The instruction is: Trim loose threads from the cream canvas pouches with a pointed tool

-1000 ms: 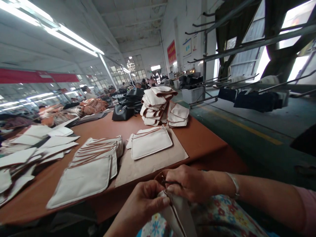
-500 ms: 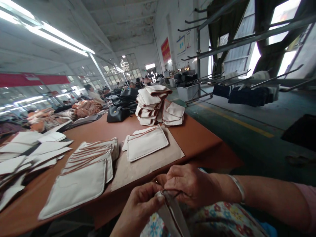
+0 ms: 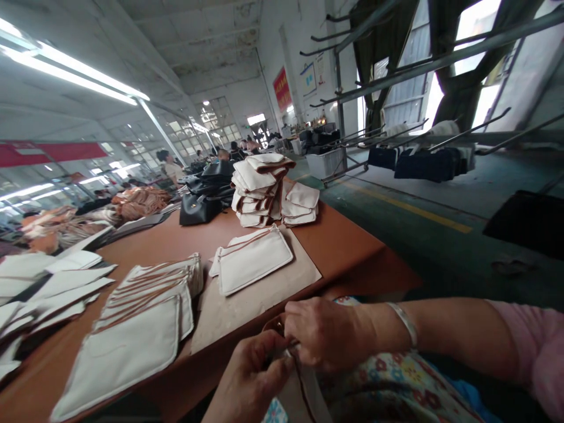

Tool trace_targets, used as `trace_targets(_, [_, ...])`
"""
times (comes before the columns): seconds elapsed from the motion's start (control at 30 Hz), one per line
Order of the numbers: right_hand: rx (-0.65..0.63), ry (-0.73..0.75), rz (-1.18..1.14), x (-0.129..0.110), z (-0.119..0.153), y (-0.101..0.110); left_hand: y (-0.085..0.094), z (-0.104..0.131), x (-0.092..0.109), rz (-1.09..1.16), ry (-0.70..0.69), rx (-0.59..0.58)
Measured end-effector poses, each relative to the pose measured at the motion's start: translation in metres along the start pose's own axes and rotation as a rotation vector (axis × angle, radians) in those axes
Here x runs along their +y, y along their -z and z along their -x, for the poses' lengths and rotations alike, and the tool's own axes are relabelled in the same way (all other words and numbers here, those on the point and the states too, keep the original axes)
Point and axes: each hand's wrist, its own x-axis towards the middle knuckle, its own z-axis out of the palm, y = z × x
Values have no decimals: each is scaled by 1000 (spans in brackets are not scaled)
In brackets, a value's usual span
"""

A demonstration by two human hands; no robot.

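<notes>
Low in the view, over my lap, my left hand (image 3: 253, 370) pinches the upper end of a pale fabric piece (image 3: 304, 393) with a dark brown line running along it. My right hand (image 3: 315, 332), fingers curled in, grips the same end right beside the left fingertips. A tiny shiny bit shows between the hands, too small to name. Most of the gripped edge is hidden by my fingers. Beyond the hands, a white flat pouch with stitched edges (image 3: 253, 261) lies on a beige board (image 3: 264, 305), partly over another one.
A fanned row of white pouches (image 3: 127, 352) lies on the brown table (image 3: 348, 235), with loose white pieces (image 3: 66, 282) farther left. Behind stand a tall white stack (image 3: 259, 188) and black bags (image 3: 200, 208). A metal rack (image 3: 343, 88) rises at right; people sit far back.
The view has shifted slightly, so the table and its piles sit a little farther left. Both hands still hold the fabric piece, and the right hand now covers more of its upper end.
</notes>
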Motion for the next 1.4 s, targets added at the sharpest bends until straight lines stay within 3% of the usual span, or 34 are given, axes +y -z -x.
trace_targets(0.13, [-76, -254, -388, 15, -5, 6, -2, -3, -15, 215, 84, -8])
trace_targets(0.27, [-328, -456, -990, 25, -2, 13, -4, 0, -20, 344, 152, -10])
trace_targets(0.3, [-322, -502, -1070, 25, -1, 14, -4, 1, -18, 376, 165, -1])
trace_targets(0.37, [-186, -527, -1112, 24, 1, 18, -6, 4, -14, 433, 168, 22])
trace_targets(0.47, [27, -477, -1070, 18, 4, 20, -7, 7, -6, 477, 139, 31])
trace_targets(0.57, [98, -392, -941, 13, 9, 14, -8, 9, -2, 466, 129, 54])
trace_targets(0.7, [188, -139, -594, 9, 13, -2, -10, 11, -1, 414, 124, 79])
trace_targets(0.83, [204, 29, -207, 2, 13, -17, -11, 9, -3, 328, 71, 73])
trace_targets(0.97, [132, -17, -52, -2, 9, -27, -10, 5, -7, 203, 33, 87])
trace_targets(1.03, [82, -150, -205, 1, 6, -25, -10, 5, -8, 228, 66, 65])
trace_targets(1.23, [-277, -641, -1152, 21, 1, 0, -10, 9, -4, 392, 130, 55])
trace_targets(1.4, [-318, -723, -1279, 23, 1, 7, -10, 10, 0, 411, 106, 69])
